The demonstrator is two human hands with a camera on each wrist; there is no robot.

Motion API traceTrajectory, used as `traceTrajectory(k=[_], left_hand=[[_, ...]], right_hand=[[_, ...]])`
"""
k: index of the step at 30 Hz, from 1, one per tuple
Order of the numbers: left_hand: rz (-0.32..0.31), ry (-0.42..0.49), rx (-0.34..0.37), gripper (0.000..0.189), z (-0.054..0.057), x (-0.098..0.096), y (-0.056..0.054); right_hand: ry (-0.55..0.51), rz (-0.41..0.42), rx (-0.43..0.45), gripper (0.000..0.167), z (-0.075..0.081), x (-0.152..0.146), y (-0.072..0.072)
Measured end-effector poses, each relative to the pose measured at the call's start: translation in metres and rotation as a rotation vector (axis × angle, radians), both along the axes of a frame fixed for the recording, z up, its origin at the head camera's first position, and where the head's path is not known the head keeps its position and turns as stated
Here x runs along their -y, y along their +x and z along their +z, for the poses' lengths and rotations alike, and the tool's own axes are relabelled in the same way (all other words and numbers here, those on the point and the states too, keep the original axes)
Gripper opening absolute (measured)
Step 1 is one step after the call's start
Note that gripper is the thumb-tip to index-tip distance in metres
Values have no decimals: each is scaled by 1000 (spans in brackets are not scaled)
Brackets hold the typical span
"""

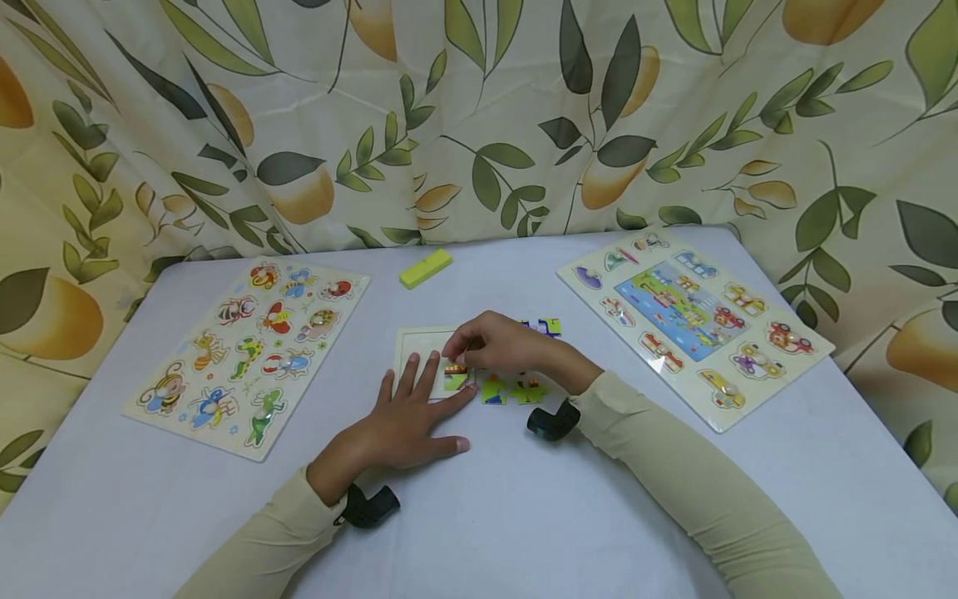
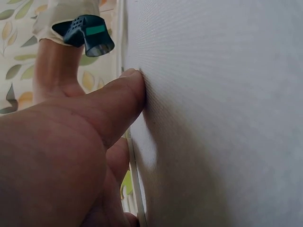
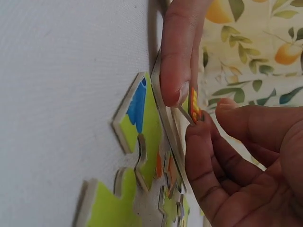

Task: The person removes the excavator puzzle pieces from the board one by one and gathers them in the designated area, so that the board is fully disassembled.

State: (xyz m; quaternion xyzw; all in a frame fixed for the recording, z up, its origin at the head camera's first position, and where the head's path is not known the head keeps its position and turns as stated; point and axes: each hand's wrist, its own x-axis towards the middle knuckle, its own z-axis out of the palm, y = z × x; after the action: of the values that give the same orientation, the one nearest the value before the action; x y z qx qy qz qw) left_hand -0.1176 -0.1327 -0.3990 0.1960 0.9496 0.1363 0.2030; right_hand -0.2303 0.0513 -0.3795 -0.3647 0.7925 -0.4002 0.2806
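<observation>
My left hand (image 1: 404, 428) lies palm down with fingers spread, its fingertips over the near edge of a small white puzzle tray (image 1: 407, 339). The thumb (image 2: 125, 97) rests on the tablecloth. Over the tray, my right hand (image 1: 509, 345) has its fingers curled, the fingertips at a small red-and-yellow puzzle piece (image 3: 194, 105). The left index finger (image 3: 177, 56) touches down beside that piece. A green puzzle piece (image 1: 455, 382) shows in the tray between the hands. Loose green jigsaw pieces (image 1: 494, 389) lie right of the tray, one bearing blue (image 3: 137, 106).
An insect peg board (image 1: 288, 416) lies at the left, and a vehicle peg board (image 1: 696, 391) at the right. A yellow-green block (image 1: 426, 269) sits at the back. More puzzle pieces (image 1: 550, 326) lie beyond the right wrist. A leaf-patterned curtain (image 1: 479, 125) hangs behind the table.
</observation>
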Motion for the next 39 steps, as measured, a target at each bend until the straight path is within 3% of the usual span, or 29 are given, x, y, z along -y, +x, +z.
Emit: traceTrajectory(k=[15, 23, 39], left_hand=[[-12, 11, -6, 69, 0, 1, 1], [-23, 14, -5, 68, 0, 2, 1], [-17, 19, 0, 68, 0, 2, 2]], right_hand=[[30, -2, 37, 16, 1, 3, -1], [30, 70, -11, 22, -2, 6, 2], [52, 5, -84, 21, 8, -8, -3]])
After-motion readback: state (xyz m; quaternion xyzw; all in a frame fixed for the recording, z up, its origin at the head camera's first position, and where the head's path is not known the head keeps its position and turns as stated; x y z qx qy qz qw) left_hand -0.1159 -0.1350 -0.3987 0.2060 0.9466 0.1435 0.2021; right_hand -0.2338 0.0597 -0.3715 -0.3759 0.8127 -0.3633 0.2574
